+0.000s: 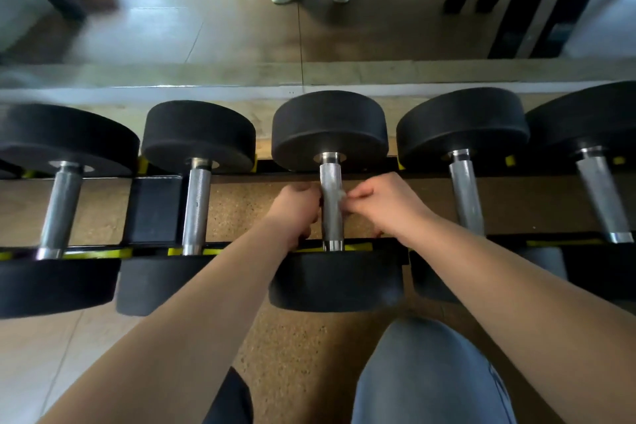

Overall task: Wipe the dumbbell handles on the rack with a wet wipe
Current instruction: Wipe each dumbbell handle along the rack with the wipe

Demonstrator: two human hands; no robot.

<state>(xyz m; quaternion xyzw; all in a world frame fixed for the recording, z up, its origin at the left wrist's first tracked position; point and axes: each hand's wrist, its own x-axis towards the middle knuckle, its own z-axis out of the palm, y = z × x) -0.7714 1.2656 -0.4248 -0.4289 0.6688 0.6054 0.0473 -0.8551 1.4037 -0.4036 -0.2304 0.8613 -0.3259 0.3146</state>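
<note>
Working at the middle black round-headed dumbbell (330, 127) on the low black-and-yellow metal rack (151, 206), flanking its knurled silver steel handle (331, 179) from both sides. Lying 12 to 6 o'clock along its long axis, with both hands sitting at about mid-length. Left hand (297, 210) pressing in from 9 o'clock, fingers curling round the bar's left side and seemingly gripping it. Whether also catching an end of the wipe, cannot tell. Right hand (385, 206) closing in from 3 o'clock, pinching a small crumpled white wet wipe (340, 194) against the bar's right flank. Probably calling next for a stroke along that 12-to-6 line — both hands being about equally near. Leaving the neighbouring silver handles (196, 206) at 9 and 3 o'clock untouched for now.
</note>
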